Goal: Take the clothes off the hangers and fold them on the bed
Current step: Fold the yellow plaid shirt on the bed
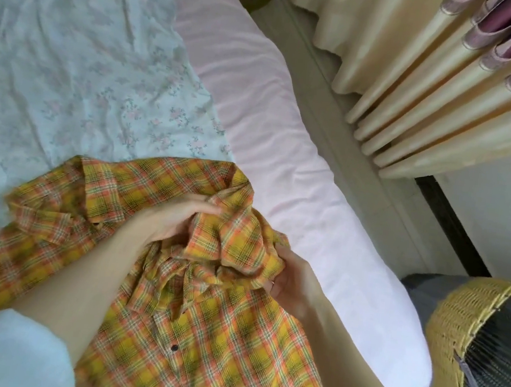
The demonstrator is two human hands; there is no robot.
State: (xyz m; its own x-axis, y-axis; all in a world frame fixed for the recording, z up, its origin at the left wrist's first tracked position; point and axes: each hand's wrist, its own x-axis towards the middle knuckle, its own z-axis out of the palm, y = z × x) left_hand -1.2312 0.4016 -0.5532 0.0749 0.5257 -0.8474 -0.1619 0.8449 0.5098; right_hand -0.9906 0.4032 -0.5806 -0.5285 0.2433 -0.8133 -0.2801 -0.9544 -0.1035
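A yellow and orange plaid shirt (pixel 200 330) lies spread on the bed (pixel 284 152), collar to the left and black buttons down its front. One sleeve is bunched up in the middle. My left hand (pixel 175 219) grips that bunched cloth from the left, fingers curled into the folds. My right hand (pixel 292 280) holds the same bunch from the right, its fingers partly hidden under the fabric. No hanger is in sight.
A pale floral sheet (pixel 80 71) covers the bed's left side over a pink mattress cover. A woven yellow basket (pixel 482 346) stands on the floor at the lower right. Cream and purple curtains (pixel 452 72) hang at the upper right.
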